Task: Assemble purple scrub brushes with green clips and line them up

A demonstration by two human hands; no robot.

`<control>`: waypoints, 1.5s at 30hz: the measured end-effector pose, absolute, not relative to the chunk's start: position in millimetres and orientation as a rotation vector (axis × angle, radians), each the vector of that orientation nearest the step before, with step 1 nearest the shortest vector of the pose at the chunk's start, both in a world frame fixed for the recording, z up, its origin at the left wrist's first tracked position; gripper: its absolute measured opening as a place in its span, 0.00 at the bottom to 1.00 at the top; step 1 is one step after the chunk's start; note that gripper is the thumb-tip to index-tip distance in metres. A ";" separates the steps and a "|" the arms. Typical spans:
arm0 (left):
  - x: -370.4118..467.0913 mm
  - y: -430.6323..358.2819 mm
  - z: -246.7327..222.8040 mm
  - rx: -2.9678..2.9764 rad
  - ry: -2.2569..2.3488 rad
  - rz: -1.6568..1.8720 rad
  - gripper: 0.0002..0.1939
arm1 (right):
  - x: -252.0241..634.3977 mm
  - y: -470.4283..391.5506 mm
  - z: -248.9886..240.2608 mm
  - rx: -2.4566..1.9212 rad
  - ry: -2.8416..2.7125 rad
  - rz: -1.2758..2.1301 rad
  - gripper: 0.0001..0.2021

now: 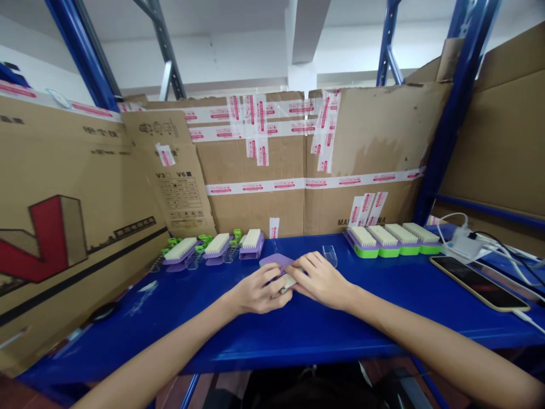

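– Middle of the blue table (323, 335), going by my head feed, both hands are on one purple piece (275, 260) with a pale bit at its near side.
– Proper grip or just resting on it?
– Left hand (260, 291) I see with fingers curled tight on it, right hand (320, 276) pinching too. The fingers hide the rest, so I can't tell if it touches the tabletop.
– Neighbours?
– Clear box (329, 255) just beyond the right hand, four brushes (399, 234) back right, phone (479, 283) near those, three brushes (217, 243) back left.
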State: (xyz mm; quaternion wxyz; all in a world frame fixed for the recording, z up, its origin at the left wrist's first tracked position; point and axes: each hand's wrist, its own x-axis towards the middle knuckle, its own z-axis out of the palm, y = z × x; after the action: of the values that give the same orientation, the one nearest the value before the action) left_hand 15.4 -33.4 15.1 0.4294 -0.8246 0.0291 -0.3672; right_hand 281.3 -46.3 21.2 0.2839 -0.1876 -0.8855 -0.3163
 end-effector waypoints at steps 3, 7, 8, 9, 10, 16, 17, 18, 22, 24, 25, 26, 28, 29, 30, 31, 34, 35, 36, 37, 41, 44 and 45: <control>15.5 -33.2 15.7 -2.052 0.069 -0.918 0.11 | 280.6 -46.0 21.4 -0.490 -2.324 -0.908 0.15; 14.8 -31.4 12.0 -2.035 0.083 -0.943 0.12 | 282.0 -44.7 20.1 -0.389 -2.277 -0.945 0.13; 14.1 -30.8 10.4 -2.037 0.082 -0.942 0.12 | 282.8 -44.6 20.1 -0.364 -2.274 -0.938 0.12; 13.3 -29.9 8.7 -2.044 0.079 -0.940 0.13 | 283.5 -44.7 20.3 -0.344 -2.275 -0.927 0.13; 12.4 -29.0 7.0 -2.052 0.076 -0.939 0.14 | 284.2 -44.8 20.8 -0.330 -2.278 -0.912 0.13; 9.0 -24.8 3.3 -2.033 0.061 -0.971 0.14 | 284.3 -45.6 21.3 -0.304 -2.261 -0.841 0.16; 9.2 -25.4 4.2 -2.031 0.058 -0.978 0.14 | 283.6 -45.3 19.7 -0.308 -2.250 -0.829 0.16; 9.7 -26.3 5.4 -2.035 0.058 -0.985 0.14 | 282.9 -44.9 17.8 -0.311 -2.235 -0.815 0.16; 13.0 -31.2 10.6 -2.037 0.102 -1.013 0.14 | 282.2 -42.0 10.5 -0.284 -2.184 -0.767 0.13; 14.2 -32.1 11.5 -2.027 0.119 -1.025 0.15 | 283.4 -41.9 10.6 -0.255 -2.178 -0.752 0.12; 14.3 -32.0 11.2 -2.029 0.118 -1.026 0.15 | 284.2 -42.6 11.9 -0.251 -2.173 -0.747 0.13; 14.0 -31.5 10.4 -2.035 0.110 -1.026 0.16 | 285.0 -43.6 13.8 -0.252 -2.164 -0.747 0.14; 12.6 -29.7 7.4 -2.057 0.088 -1.029 0.18 | 286.3 -46.0 18.0 -0.268 -2.144 -0.757 0.18; 11.7 -28.6 5.5 -2.071 0.079 -1.033 0.19 | 286.8 -46.9 19.6 -0.276 -2.141 -0.767 0.19; 10.9 -27.6 3.6 -2.083 0.076 -1.038 0.19 | 287.1 -47.4 20.7 -0.280 -2.143 -0.779 0.20; 10.3 -26.7 2.0 -2.092 0.075 -1.042 0.20 | 287.2 -47.4 21.1 -0.279 -2.154 -0.792 0.20; 9.9 -25.2 -0.1 -2.099 0.086 -1.058 0.20 | 287.2 -45.5 19.4 -0.270 -2.206 -0.812 0.17; 10.1 -25.0 0.3 -2.101 0.092 -1.070 0.21 | 287.1 -44.9 18.8 -0.273 -2.220 -0.800 0.16; 10.5 -24.9 1.2 -2.105 0.094 -1.087 0.22 | 287.0 -44.6 18.6 -0.284 -2.228 -0.771 0.16; 10.9 -24.6 2.4 -2.116 0.087 -1.109 0.24 | 286.9 -44.7 18.8 -0.304 -2.229 -0.720 0.16; 10.7 -22.0 6.3 -2.223 -0.085 -1.241 0.33 | 286.5 -48.8 24.3 -0.407 -2.151 -0.415 0.16; 9.0 -19.7 5.9 -2.342 -0.209 -1.261 0.44 | 287.0 -51.5 27.1 -0.437 -2.121 -0.301 0.15; 8.5 -19.3 5.3 -2.371 -0.228 -1.251 0.46 | 287.4 -51.8 27.0 -0.446 -2.121 -0.295 0.15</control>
State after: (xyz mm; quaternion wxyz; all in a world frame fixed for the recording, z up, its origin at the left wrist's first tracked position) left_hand 8.5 -19.3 5.3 0.2237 -0.8589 -0.0826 -0.4533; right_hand 287.4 -51.8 27.0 0.4593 -0.1810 -0.8614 -0.1198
